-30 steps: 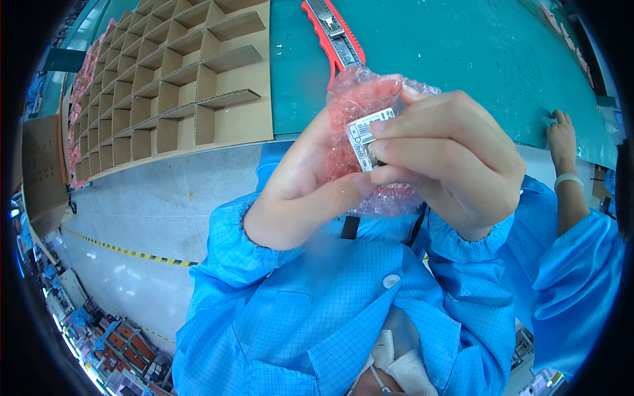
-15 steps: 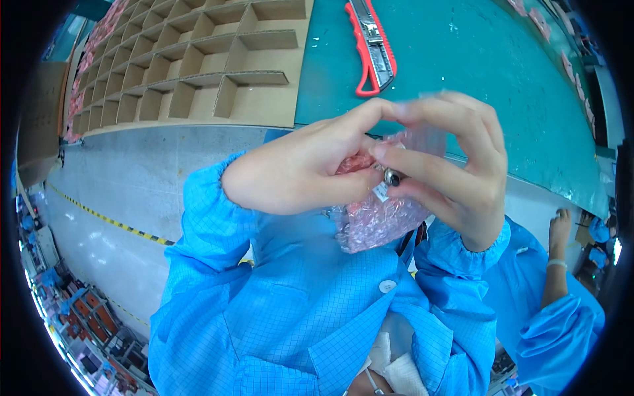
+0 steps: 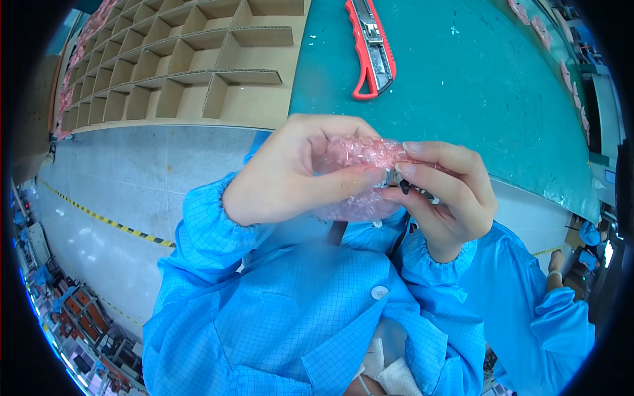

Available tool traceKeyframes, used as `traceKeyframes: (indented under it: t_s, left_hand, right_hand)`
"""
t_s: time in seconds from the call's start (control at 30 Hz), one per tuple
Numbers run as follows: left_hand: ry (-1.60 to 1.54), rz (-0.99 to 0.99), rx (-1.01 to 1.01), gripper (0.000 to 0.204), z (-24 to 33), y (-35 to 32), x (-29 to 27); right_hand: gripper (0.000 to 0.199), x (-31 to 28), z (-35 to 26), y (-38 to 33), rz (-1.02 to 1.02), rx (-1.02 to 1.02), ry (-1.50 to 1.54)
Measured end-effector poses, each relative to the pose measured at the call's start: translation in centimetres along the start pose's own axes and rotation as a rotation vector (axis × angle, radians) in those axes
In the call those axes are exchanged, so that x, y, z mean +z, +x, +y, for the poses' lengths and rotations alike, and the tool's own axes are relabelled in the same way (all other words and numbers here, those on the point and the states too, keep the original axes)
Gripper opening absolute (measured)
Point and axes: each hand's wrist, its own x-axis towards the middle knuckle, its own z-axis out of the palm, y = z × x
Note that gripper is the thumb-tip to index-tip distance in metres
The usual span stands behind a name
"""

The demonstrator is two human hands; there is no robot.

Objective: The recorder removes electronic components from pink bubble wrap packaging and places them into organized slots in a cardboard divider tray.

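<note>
Between my hands, in front of my chest, is a crumpled pink bubble-wrap bag (image 3: 363, 153). My left hand (image 3: 300, 175) is closed round its left side, the thumb lying across the front. The fingertips of my right hand (image 3: 452, 191) pinch a small part with metal and black ends (image 3: 404, 185) at the bag's right side. Most of that part is hidden by the fingers, so its kind cannot be told. Beyond the hands, a red-handled utility knife (image 3: 374, 49) lies on the green table mat (image 3: 456, 86).
At the far left stands a cardboard divider grid (image 3: 165, 66) with many cells. Pink bags (image 3: 541, 32) lie along the table's far right edge. A co-worker in a blue sleeve (image 3: 555, 317) is close on my right. Yellow-black tape (image 3: 105, 214) marks the floor.
The bag has swung up from hanging below my fingers to lying across my left palm. My right hand has come down slightly and its fingers now pinch the small part at the bag's side.
</note>
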Motion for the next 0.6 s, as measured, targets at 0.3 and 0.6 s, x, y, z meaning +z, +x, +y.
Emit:
traceKeyframes:
  t_s: [0.3, 0.6]
  left_hand:
    - [0.109, 0.008, -0.034, 0.016, 1.3, 0.4, -1.0]
    - [-0.076, 0.046, -0.105, 0.018, 1.1, 1.2, -1.4]
  right_hand:
    - [0.034, -0.1, -0.7, 0.8, -0.054, -0.021, -0.060]
    - [0.030, 0.2, 0.1, 2.1, -0.069, -0.116, -0.146]
